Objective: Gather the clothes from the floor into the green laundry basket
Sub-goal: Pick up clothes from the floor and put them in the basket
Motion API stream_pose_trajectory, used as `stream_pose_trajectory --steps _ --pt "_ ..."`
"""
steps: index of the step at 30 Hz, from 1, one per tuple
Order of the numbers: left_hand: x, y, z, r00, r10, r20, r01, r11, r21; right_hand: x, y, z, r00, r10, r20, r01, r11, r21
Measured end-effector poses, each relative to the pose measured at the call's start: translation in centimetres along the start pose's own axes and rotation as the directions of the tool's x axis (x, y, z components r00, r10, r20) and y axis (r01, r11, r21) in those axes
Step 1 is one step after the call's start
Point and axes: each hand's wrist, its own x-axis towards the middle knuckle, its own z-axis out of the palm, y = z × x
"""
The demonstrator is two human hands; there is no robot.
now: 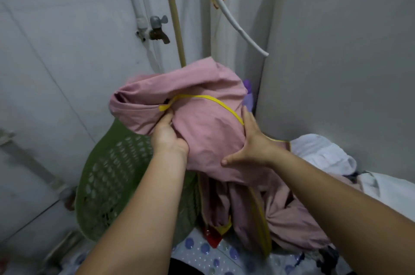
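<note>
Both hands carry a bundle of pink cloth (208, 117) with yellow trim above the green basket (116, 176), which stands tilted against the wall below and to the left of the grip. The left hand (167, 137) is closed into the cloth, fingers buried in a fold right under the loose end of the yellow strap (202, 100); the right hand (251, 146) lies spread flat against the bundle's right side, thumb out beneath it, pressing rather than pinching. The step in hand looks like the drop into the basket, and the bundle is not all up: a long tail of the same pink cloth (280, 211) hangs down below the right hand and trails outside the basket's near wall. To do this well, I judge the bundle should go further left and down until it sits over the basket's mouth, which is hidden behind the cloth, before the left hand lets go. The right hand would do best to slide under and scoop the hanging tail up, or it may drag over the rim and pull the light basket over. The cloth is soft and will slump, so pushing it down inside with the flat palm should settle it. More laundry, white cloth (323, 153), lies to the right of the grip and is not yet gathered.
</note>
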Motion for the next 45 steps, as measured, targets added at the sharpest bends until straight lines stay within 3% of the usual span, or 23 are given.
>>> stream_pose_trajectory --steps 2,4,7,10,12,14,15,17,18,21,25,31,33,36,40,45 --pt "0.4 2.2 -1.4 0.998 0.037 -0.048 -0.040 0.997 -0.061 0.9 -1.2 1.8 0.998 -0.039 0.056 0.038 0.999 0.024" --pt "0.9 4.0 -3.6 0.991 0.044 -0.128 -0.060 0.991 -0.121 1.8 -2.9 3.8 0.995 -0.092 0.037 0.094 0.994 -0.057" --pt "3.1 6.3 -8.0 0.928 0.033 -0.371 -0.094 0.985 -0.147 3.0 -5.4 6.8 0.958 -0.284 -0.044 0.278 0.954 -0.116" --pt "3.8 7.0 -11.2 0.867 0.012 -0.498 0.014 0.999 0.048 3.6 -6.0 8.2 0.957 -0.288 0.023 0.286 0.934 -0.215" --pt "3.6 6.5 -12.2 0.825 0.121 -0.552 0.046 0.959 0.279 3.1 -5.5 8.0 0.974 -0.201 0.102 0.223 0.921 -0.319" --pt "3.6 5.7 -12.3 0.858 0.287 -0.425 0.027 0.802 0.597 2.3 -4.4 7.7 0.979 -0.098 0.181 0.167 0.894 -0.416" --pt "3.7 5.1 -12.2 0.903 0.320 -0.289 0.018 0.642 0.767 1.8 -3.5 7.5 0.978 -0.041 0.206 0.133 0.880 -0.455" --pt "3.3 3.9 -11.5 0.975 0.224 0.006 -0.078 0.315 0.946 0.9 -1.7 7.6 0.978 0.052 0.204 0.061 0.858 -0.510" --pt "2.8 3.4 -10.8 0.986 0.129 0.103 -0.131 0.238 0.962 0.5 -0.9 7.9 0.978 0.091 0.186 0.021 0.848 -0.529" --pt "1.2 1.2 -9.6 0.967 -0.206 0.148 -0.107 0.199 0.974 0.2 1.4 9.4 0.967 0.219 0.133 -0.123 0.851 -0.510" --pt "0.9 -0.2 -10.1 0.922 -0.377 0.090 -0.079 0.045 0.996 1.3 2.8 12.1 0.955 0.286 0.081 -0.241 0.905 -0.351" --pt "0.8 0.7 -8.9 0.907 -0.406 0.115 -0.092 0.074 0.993 4.5 3.6 13.0 0.993 0.110 0.049 -0.108 0.994 -0.029" --pt "1.2 1.0 -8.8 0.893 -0.435 0.116 -0.098 0.064 0.993 5.3 3.7 12.8 0.996 0.082 0.044 -0.079 0.995 -0.060" --pt "1.8 1.4 -8.5 0.907 -0.411 0.094 -0.081 0.048 0.996 5.9 2.8 11.8 0.987 0.076 -0.139 -0.104 0.974 -0.203" --pt "3.0 1.5 -8.7 0.948 -0.287 0.136 -0.079 0.201 0.977 6.6 -0.9 8.8 0.928 0.045 -0.370 -0.110 0.981 -0.159" --pt "5.0 1.7 -8.5 0.981 -0.096 0.166 -0.091 0.528 0.845 6.9 -8.4 8.1 0.871 -0.082 -0.485 0.154 0.982 0.111"
